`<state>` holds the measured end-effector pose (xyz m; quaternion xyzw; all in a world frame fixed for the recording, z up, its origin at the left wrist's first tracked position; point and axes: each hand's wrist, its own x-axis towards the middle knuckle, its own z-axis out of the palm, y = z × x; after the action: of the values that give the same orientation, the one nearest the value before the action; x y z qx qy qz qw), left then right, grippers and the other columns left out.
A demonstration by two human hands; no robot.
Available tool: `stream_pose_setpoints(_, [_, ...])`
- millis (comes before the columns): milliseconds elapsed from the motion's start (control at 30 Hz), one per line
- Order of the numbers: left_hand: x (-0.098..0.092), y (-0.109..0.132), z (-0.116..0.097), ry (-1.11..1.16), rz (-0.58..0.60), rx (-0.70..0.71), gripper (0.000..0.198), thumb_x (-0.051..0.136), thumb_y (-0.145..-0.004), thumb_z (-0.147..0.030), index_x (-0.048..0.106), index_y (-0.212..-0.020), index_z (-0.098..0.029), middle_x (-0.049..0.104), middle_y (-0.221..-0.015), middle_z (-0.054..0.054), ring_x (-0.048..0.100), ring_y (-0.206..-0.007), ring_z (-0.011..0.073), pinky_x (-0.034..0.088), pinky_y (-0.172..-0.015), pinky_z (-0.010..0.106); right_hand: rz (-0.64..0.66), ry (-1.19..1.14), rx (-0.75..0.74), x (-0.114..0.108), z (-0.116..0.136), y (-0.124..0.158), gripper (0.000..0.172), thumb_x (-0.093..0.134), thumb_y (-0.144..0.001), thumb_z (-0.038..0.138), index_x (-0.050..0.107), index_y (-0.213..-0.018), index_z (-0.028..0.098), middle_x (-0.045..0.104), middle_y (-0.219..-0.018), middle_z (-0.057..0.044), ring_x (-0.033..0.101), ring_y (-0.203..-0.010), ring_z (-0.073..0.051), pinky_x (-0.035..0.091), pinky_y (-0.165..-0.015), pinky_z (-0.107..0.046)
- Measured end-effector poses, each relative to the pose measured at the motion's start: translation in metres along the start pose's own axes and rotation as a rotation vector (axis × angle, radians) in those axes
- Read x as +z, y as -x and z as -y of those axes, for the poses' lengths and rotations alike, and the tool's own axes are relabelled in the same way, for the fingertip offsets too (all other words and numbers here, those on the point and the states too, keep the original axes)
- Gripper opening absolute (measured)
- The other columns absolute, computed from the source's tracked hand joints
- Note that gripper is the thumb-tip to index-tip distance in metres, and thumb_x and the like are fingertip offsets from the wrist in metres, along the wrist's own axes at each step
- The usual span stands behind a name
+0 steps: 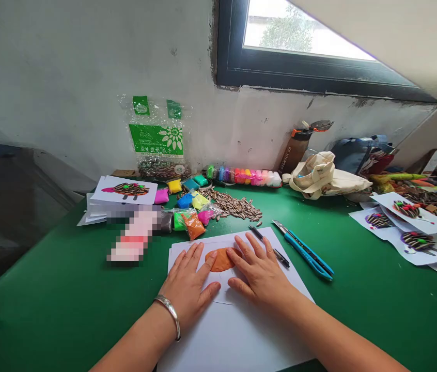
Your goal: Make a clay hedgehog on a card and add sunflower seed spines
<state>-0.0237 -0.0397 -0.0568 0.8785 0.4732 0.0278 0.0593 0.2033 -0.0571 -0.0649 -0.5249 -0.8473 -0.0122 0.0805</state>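
As seen from the head camera, left hand [189, 287] and right hand [259, 271] apart, both palm-down and open, neither clamped on anything. Flattened orange clay [220, 260] on a stack of white paper sheets [234, 336], between the two hands; right fingertips on its edge, left fingers just beside it. Sound handling noted: palms low, fingers spread, sheets held flat under both hands. Silver bangle [170, 316] on the left wrist. Green tabletop [48, 305] bearing a blue utility knife [307, 253], a slim craft knife [268, 247], loose sunflower seeds [230, 204], bagged coloured clay [191, 206] and seed-decorated picture cards [412, 217] to the right. Beyond, a scuffed white wall [67, 77] under a dark-framed window [303, 46], with a brown bottle [295, 147] and canvas bag [319, 175] against it.
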Motion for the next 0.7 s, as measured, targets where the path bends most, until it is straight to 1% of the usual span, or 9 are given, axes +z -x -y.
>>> stream_pose_setpoints(133, [-0.0021, -0.0006, -0.0011, -0.005, 0.027, -0.01, 0.058, 0.04, -0.091, -0.051, 0.034, -0.143, -0.026, 0.026, -0.152, 0.016, 0.023, -0.139, 0.0328, 0.026, -0.11, 0.052, -0.05, 0.003, -0.01, 0.0014, 0.0004, -0.0003, 0.057, 0.039, -0.091, 0.056, 0.038, -0.142, 0.029, 0.029, -0.151, -0.01, 0.019, -0.138, -0.038, 0.013, -0.105, -0.066])
stream_pose_setpoints(300, [-0.0032, -0.0011, -0.0012, -0.014, 0.05, -0.024, 0.059, 0.039, -0.091, -0.051, 0.032, -0.144, -0.027, 0.025, -0.152, 0.016, 0.021, -0.139, 0.0319, 0.026, -0.11, 0.053, -0.07, -0.011, -0.027, 0.0, 0.0004, 0.0, 0.05, 0.039, -0.092, 0.053, 0.046, -0.136, 0.03, 0.035, -0.149, -0.007, 0.022, -0.137, -0.037, 0.008, -0.107, -0.065])
stream_pose_setpoints(400, [-0.0022, -0.001, -0.0005, -0.013, 0.039, -0.015, 0.059, 0.039, -0.091, -0.051, 0.033, -0.144, -0.027, 0.025, -0.152, 0.016, 0.021, -0.14, 0.0321, 0.026, -0.11, 0.053, -0.081, -0.004, -0.027, -0.0011, 0.0004, 0.0007, 0.049, 0.04, -0.092, 0.052, 0.047, -0.136, 0.029, 0.036, -0.148, -0.007, 0.022, -0.137, -0.036, 0.009, -0.107, -0.064])
stream_pose_setpoints(500, [-0.0004, -0.0003, 0.0001, -0.013, 0.023, -0.006, 0.058, 0.04, -0.091, -0.051, 0.034, -0.143, -0.026, 0.026, -0.152, 0.016, 0.022, -0.139, 0.0322, 0.026, -0.11, 0.053, -0.098, 0.015, -0.02, -0.0012, 0.0005, 0.0014, 0.053, 0.042, -0.091, 0.051, 0.042, -0.139, 0.029, 0.031, -0.15, -0.009, 0.02, -0.138, -0.037, 0.013, -0.106, -0.065])
stream_pose_setpoints(567, [0.0008, 0.0005, 0.0003, -0.012, 0.009, -0.007, 0.059, 0.04, -0.091, -0.051, 0.033, -0.144, -0.026, 0.027, -0.151, 0.016, 0.023, -0.139, 0.0322, 0.025, -0.11, 0.053, -0.093, 0.016, -0.031, -0.0012, 0.0011, 0.0015, 0.054, 0.042, -0.091, 0.053, 0.041, -0.14, 0.03, 0.03, -0.151, -0.009, 0.02, -0.138, -0.037, 0.013, -0.105, -0.066])
stream_pose_setpoints(700, [0.0026, 0.0013, 0.0007, -0.009, -0.017, 0.005, 0.057, 0.04, -0.091, -0.05, 0.033, -0.143, -0.029, 0.029, -0.151, 0.014, 0.025, -0.139, 0.0324, 0.026, -0.109, 0.053, -0.076, -0.007, -0.03, -0.0026, 0.0036, 0.0005, 0.05, 0.04, -0.091, 0.054, 0.048, -0.134, 0.029, 0.035, -0.149, -0.007, 0.022, -0.138, -0.035, 0.012, -0.107, -0.064])
